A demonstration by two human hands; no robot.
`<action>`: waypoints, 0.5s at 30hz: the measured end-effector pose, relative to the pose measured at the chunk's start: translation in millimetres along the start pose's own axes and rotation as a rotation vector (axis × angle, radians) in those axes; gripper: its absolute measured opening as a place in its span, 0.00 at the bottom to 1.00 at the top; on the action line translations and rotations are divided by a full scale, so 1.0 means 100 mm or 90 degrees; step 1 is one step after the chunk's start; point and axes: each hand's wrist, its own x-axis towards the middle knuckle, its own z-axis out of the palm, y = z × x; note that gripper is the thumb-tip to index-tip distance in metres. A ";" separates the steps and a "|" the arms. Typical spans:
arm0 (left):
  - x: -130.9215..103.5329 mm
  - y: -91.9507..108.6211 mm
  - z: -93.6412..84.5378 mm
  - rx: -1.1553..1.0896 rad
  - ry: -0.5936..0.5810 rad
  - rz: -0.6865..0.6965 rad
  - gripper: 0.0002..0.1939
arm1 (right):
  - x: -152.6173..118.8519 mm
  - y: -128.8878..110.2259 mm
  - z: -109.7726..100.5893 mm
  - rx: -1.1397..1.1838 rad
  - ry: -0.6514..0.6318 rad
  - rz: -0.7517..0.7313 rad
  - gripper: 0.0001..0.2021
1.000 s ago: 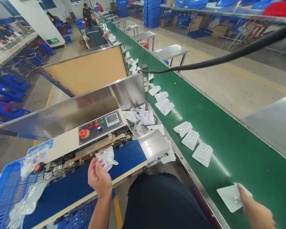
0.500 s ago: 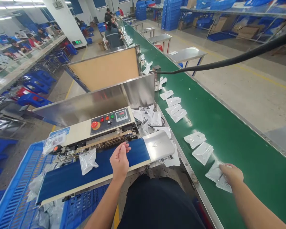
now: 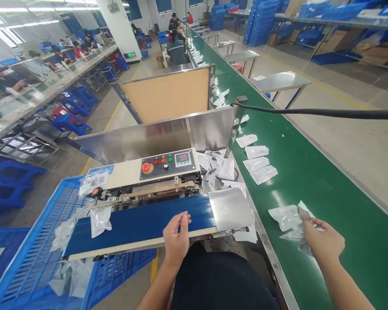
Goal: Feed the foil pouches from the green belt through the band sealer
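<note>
White pouches (image 3: 284, 217) bunch on the green conveyor (image 3: 349, 206) at lower right, pinched by our right hand (image 3: 326, 243) in an apparent gathering step calling for neatly aligned edges, while our left hand (image 3: 177, 236) hovers lower centre, empty-looking, fingers drawn together.

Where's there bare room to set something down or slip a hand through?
The blue belt is bare between the pouch at its left end and your left hand. So is the steel plate at its right end, and the green conveyor between your right hand and its far rail. Crowded: the pouch pile behind the plate, and around your right hand.
</note>
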 end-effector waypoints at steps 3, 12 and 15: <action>0.03 0.11 0.31 0.005 -0.077 0.064 0.17 | -0.58 -0.66 -0.21 0.063 -0.014 -0.102 0.30; 0.29 0.41 0.82 -0.057 -0.244 0.081 0.27 | -1.87 -1.76 0.12 0.228 -0.514 -0.454 0.29; 0.27 0.31 0.75 -0.058 -0.189 0.017 0.32 | -1.87 -1.74 0.22 0.224 -0.571 -0.460 0.30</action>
